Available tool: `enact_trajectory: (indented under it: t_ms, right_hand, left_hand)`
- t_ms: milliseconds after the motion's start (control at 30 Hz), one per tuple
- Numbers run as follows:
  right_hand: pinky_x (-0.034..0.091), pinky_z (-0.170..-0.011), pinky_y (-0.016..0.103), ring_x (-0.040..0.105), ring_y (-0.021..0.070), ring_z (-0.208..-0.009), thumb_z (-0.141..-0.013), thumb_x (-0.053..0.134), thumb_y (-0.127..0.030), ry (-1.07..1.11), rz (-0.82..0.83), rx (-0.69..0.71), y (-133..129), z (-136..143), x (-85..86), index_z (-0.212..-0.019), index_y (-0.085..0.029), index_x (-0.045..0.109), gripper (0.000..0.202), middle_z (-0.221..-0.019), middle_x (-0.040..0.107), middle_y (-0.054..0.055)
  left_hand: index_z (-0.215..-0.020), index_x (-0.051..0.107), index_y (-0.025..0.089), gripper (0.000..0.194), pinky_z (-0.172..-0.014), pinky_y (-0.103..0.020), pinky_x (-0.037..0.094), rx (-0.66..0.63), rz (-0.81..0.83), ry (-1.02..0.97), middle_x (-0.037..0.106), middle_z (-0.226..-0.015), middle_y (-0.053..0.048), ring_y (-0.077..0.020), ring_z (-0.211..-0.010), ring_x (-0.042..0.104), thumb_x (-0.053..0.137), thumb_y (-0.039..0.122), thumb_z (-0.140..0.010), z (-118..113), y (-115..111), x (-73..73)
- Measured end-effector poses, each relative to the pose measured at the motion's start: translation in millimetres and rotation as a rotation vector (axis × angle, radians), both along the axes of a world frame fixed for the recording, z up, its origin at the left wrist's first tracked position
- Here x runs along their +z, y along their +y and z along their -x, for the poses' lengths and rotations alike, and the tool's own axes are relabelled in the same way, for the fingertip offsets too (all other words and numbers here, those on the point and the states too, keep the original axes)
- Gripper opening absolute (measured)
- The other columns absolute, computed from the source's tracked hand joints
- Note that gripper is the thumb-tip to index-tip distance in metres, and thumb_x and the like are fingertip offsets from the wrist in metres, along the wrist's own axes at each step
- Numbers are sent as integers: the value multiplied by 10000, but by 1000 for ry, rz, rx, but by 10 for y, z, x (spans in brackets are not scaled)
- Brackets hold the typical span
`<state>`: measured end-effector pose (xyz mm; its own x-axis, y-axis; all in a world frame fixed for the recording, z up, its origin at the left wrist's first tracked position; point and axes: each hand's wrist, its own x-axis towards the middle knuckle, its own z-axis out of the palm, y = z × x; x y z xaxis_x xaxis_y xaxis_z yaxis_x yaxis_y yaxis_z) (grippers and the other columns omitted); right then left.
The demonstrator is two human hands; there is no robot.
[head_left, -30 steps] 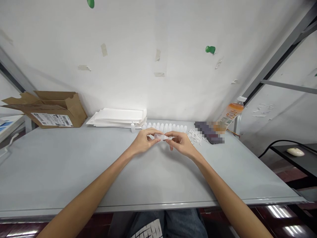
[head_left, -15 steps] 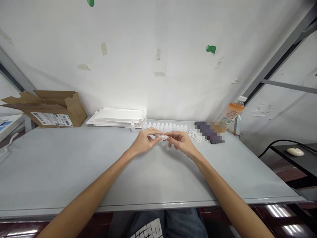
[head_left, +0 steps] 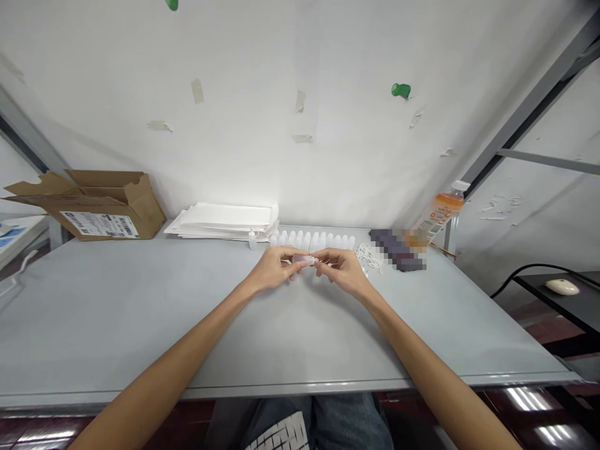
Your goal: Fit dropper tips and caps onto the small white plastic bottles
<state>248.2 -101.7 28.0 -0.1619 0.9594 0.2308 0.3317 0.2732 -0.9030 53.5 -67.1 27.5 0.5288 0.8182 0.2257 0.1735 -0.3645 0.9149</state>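
Note:
Near the far middle of the table, my left hand (head_left: pixel 269 267) is closed around a small translucent plastic bottle (head_left: pixel 302 258), which lies sideways with its neck end pointing right. My right hand (head_left: pixel 345 269) meets it there, thumb and fingertips pinched at the neck. A thin white string seems to be between those fingertips, mostly hidden. Just beyond my hands stand several similar small bottles (head_left: pixel 323 240) in a row. One more small bottle (head_left: pixel 252 240) stands apart on the left. A pile of white strings (head_left: pixel 367 254) lies right beside my right hand.
An open cardboard box (head_left: pixel 100 209) sits at the back left of the grey table (head_left: pixel 300 337). White envelope-like sheets (head_left: pixel 229 215) are stacked against the wall. A blurred dark flat object (head_left: pixel 394 249) and an orange drink bottle (head_left: pixel 438 215) are at the back right.
The bottle has turned slightly in my left hand, and my right fingertips have shifted a little at its neck. Both hands stay in nearly the same place.

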Motion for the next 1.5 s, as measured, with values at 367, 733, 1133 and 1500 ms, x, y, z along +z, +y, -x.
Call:
enact_trajectory:
  t_ms: [367,733,1133,1500]
  right_hand:
    - [463,-491,242,635,166,-666,-763,669,-362,62,40,29,4,-19,-10,-883,-151,747,255,-820,718,83]
    - [467,-483,244,595,144,-620,-752,674,-372,86,38,15,1,-5,4,-868,-157,760,258,-810,718,80]
    - [470,-470,239,606,134,-576,-797,643,-397,31,17,52,-8,-27,47,-935,-158,744,295,-792,704,73]
    - [445,-487,242,626,133,-544,-824,620,-391,-74,-37,11,-41,-29,94,-899,-191,753,252,-802,723,51]
  left_hand:
    - [-1026,751,142,335,-541,-256,537,-9,-1,-11,692,-899,-79,-112,-599,580,670,378,-802,2,-2,-5]
    - [-1018,747,135,370,-531,-259,542,22,-12,-2,700,-894,-85,-132,-629,595,672,419,-793,-14,-19,-2]
    - [-1051,735,135,379,-548,-265,546,35,-12,31,695,-1047,-113,-129,-643,614,677,402,-788,-6,-19,4]
    - [-1034,726,121,362,-555,-281,550,45,10,13,696,-839,-74,-139,-611,612,693,365,-769,16,-12,51]
